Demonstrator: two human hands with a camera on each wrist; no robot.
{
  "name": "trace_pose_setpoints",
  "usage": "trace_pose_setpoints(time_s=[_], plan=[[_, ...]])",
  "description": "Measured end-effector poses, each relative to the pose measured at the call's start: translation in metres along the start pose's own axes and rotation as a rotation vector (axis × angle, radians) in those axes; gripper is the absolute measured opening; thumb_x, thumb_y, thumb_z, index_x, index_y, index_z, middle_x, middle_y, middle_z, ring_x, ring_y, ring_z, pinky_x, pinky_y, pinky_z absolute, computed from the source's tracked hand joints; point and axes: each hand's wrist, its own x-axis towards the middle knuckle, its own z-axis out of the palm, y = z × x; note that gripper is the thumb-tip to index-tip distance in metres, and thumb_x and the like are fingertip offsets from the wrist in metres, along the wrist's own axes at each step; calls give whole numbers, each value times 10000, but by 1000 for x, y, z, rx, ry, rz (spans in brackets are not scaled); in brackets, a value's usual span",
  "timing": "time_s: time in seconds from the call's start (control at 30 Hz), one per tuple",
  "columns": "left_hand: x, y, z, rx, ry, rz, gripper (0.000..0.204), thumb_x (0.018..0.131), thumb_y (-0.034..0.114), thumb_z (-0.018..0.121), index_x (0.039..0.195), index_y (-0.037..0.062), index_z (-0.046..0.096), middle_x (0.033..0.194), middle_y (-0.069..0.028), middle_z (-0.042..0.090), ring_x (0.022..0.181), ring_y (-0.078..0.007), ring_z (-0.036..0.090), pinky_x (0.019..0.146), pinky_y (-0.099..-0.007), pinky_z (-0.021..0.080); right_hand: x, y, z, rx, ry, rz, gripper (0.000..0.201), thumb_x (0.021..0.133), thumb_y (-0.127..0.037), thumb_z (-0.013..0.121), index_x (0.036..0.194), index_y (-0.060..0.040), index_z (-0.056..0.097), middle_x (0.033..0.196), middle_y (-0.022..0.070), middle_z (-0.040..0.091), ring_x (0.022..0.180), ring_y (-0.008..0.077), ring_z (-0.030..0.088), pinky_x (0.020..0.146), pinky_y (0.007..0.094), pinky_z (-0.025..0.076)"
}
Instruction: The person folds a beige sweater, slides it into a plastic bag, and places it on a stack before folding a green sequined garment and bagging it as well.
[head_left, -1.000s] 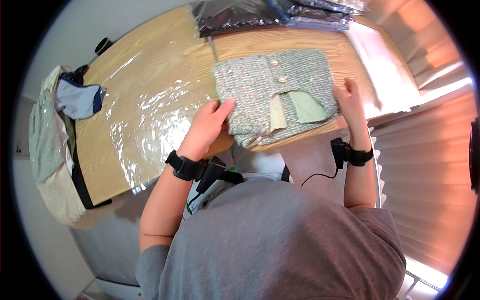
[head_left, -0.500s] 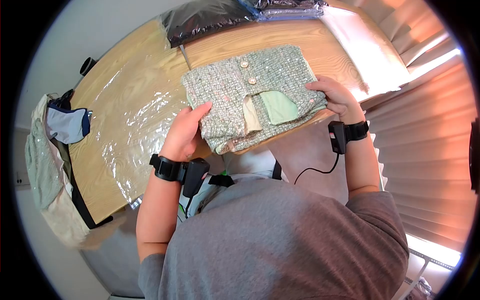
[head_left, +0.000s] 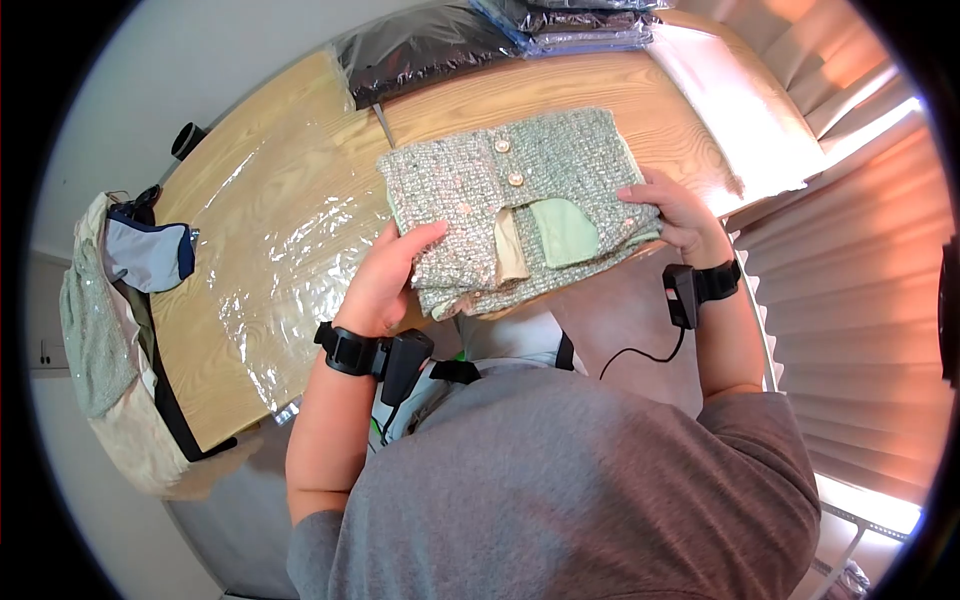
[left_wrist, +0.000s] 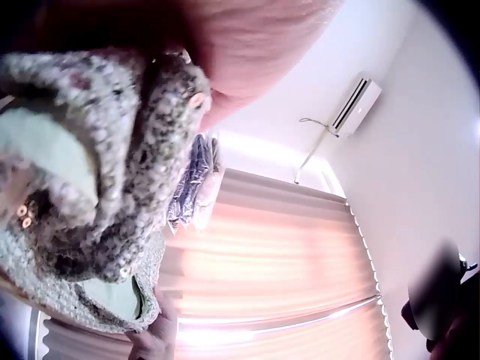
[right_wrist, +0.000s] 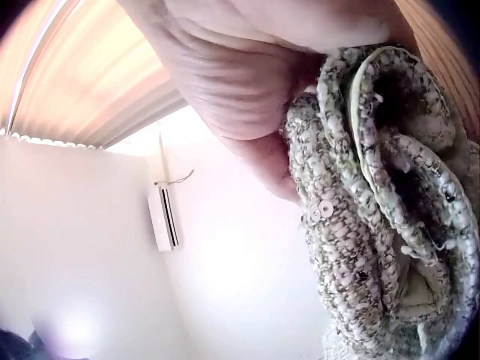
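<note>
A folded tweed jacket (head_left: 455, 190) in flecked grey-green, with round buttons and a pale green lining, is at the table's front edge. My left hand (head_left: 383, 278) grips its left side, thumb on top and fingers hidden underneath. On the opposite side my right hand (head_left: 692, 222) holds the edge, its thumb also lying over the fabric. In the right wrist view the thick layered folds of the jacket (right_wrist: 341, 247) tuck against my palm. The left wrist view shows the bunched tweed (left_wrist: 161, 142) close under my left hand.
A large clear plastic bag (head_left: 285, 240) lies flat on the wooden table, left of the jacket. Bagged dark clothes (head_left: 430, 55) sit along the back. A shiny stack of clear plastic (head_left: 725, 110) is at the right. Loose garments (head_left: 105, 340) hang over the left end.
My right hand, earlier loosely raised at the jacket's right side, now grips that edge. The jacket sits further left in the head view, which has also shifted. The left hand keeps its hold.
</note>
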Motion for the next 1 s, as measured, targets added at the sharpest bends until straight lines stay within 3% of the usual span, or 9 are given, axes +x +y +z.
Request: trace_pose_setpoints(time_s=[0.2, 0.33, 0.43, 0.53, 0.57, 0.63, 0.77, 0.87, 1.0], plan=[[3, 3, 17, -146, -32, 92, 506, 842, 46, 592, 1283, -33, 356, 1164, -170, 560, 1045, -260, 589, 831, -378, 529, -4, 4, 12, 139, -27, -4, 672, 767, 85, 579, 1383, 15, 318, 1263, 147, 522, 1071, 210, 579, 903, 321, 498], [-8, 13, 28, 65, 52, 243, 494, 820, 31, 596, 1262, -33, 384, 1119, -150, 585, 998, -243, 603, 829, -367, 513, -8, 9, 57, -64, 77, -181, 713, 717, 71, 587, 1379, -3, 333, 1217, 125, 540, 1073, 208, 563, 915, 310, 471], [-10, 15, 35, 665, 214, 560, 520, 765, 109, 627, 1229, -18, 432, 1085, -202, 594, 993, -303, 603, 847, -403, 468, -3, 16, 94, -569, 195, -481, 664, 720, -43, 603, 1335, 11, 359, 1199, 149, 552, 1073, 255, 565, 934, 365, 442], [-17, 14, 63, 874, 276, 642, 523, 760, 117, 618, 1230, -15, 428, 1058, -255, 579, 983, -398, 581, 855, -444, 455, -7, 20, 133, -872, 299, -609, 649, 754, -62, 570, 1350, 6, 323, 1138, 233, 566, 1023, 350, 591, 894, 400, 460], [-17, 11, 65, 915, 241, 693, 554, 759, 95, 591, 1268, -8, 399, 1077, -287, 548, 1004, -460, 529, 851, -475, 444, -3, 23, 144, -874, 301, -621, 649, 754, -62, 570, 1350, 6, 323, 1138, 233, 566, 1023, 350, 591, 894, 400, 460], [-13, 7, 62, 957, 249, 750, 578, 758, 86, 582, 1290, -6, 375, 1091, -288, 536, 1012, -463, 519, 845, -483, 444, 4, 25, 154, -819, 313, -533, 680, 766, -68, 547, 1380, -17, 260, 1092, 301, 555, 977, 448, 572, 842, 450, 468], [-26, 13, 61, 1060, 199, 780, 679, 747, 66, 573, 1354, -36, 285, 1095, -279, 510, 1011, -451, 515, 843, -478, 447, 7, 27, 158, -854, 323, -500, 755, 763, -57, 540, 1425, -44, 177, 1094, 316, 555, 958, 477, 561, 800, 476, 470], [-31, 13, 61, 1050, 191, 690, 674, 742, 14, 559, 1371, -33, 323, 1171, -267, 505, 1099, -403, 496, 936, -406, 402, 10, 29, 160, -829, 363, -568, 806, 767, -45, 530, 1457, -73, 115, 1144, 314, 535, 975, 467, 562, 808, 475, 467], [-13, 5, 40, 934, 240, 859, 633, 756, -8, 506, 1358, -66, 323, 1060, -255, 507, 979, -407, 529, 841, -429, 440, 10, 30, 163, -851, 275, -770, 769, 782, 0, 487, 1466, -122, 157, 1190, 304, 509, 1021, 455, 547, 831, 466, 459]])
